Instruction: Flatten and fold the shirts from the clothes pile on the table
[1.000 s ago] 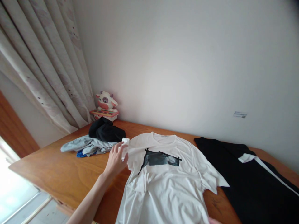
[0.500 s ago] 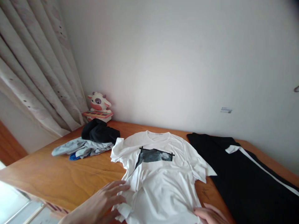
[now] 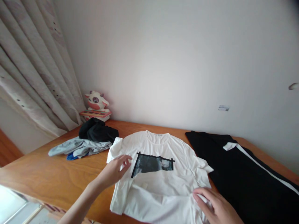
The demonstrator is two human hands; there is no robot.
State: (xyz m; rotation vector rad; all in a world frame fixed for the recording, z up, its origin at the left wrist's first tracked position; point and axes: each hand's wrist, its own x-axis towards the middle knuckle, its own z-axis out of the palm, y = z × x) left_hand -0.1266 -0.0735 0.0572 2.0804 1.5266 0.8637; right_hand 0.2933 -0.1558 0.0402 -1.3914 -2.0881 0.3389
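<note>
A white T-shirt point(image 3: 161, 183) with a dark printed picture lies spread on the wooden table, its neckline toward the wall and its lower part wrinkled. Over the shirt's left side, near the left sleeve, is my left hand point(image 3: 116, 169), fingers apart and bent, holding nothing. My right hand point(image 3: 216, 202) is at the lower right side of the shirt, thumb and fingers pressed together on the white fabric.
Black clothing point(image 3: 247, 174) with a white stripe lies at the right. A pile of grey, blue and black clothes point(image 3: 98, 133) sits back left, near a cow toy point(image 3: 95, 105) on the table point(image 3: 46, 180). A curtain point(image 3: 39, 62) hangs left.
My left hand has let go of the shirt's lower left edge and moved up toward the sleeve. The shirt's left side is more spread out. My right hand has moved slightly up.
</note>
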